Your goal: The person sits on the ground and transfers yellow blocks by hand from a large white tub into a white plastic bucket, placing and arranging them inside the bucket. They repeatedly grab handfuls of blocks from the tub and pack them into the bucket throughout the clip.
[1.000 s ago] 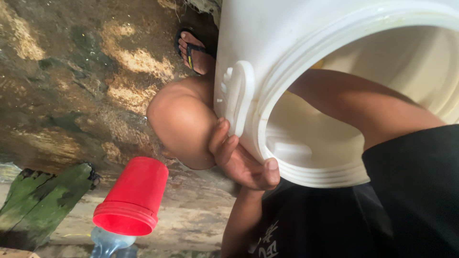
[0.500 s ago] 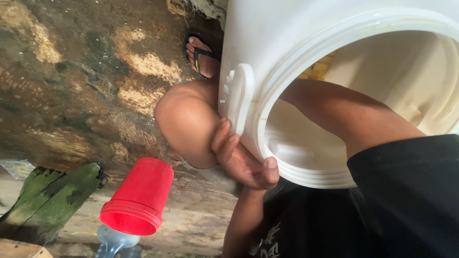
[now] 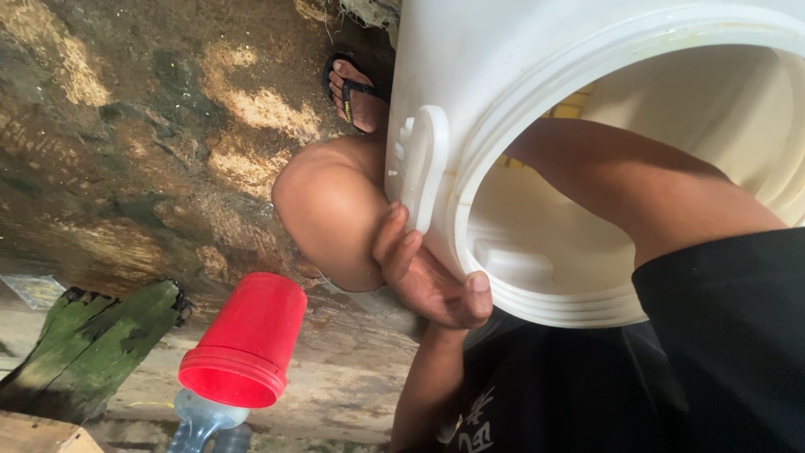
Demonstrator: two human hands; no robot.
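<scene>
Damp, mottled ground (image 3: 126, 143), brown with pale patches, lies beneath us. Items as follows.

One large white plastic drum (image 3: 470, 75), tipped on its side with the wide threaded mouth toward us, resting against our bare knee (image 3: 331, 210). A moulded handle (image 3: 425, 164) sits on its wall.

Our left hand (image 3: 428, 273): grip curled round the lower rim of the drum beside the handle, fingers against the outer wall, thumb on the rim.

Our right arm (image 3: 646, 193), black sleeve at the shoulder, passes through the mouth into the drum; the hand is hidden inside, so we cannot tell how its grip stands. Something yellow (image 3: 570, 107) shows just behind the arm.

One foot in a black sandal (image 3: 352, 88), beyond the drum.

One red plastic cup (image 3: 247, 340), upended over a clear bottle (image 3: 201, 419), near the knee.

One mossy green plank (image 3: 84, 344), left of the cup.
</scene>
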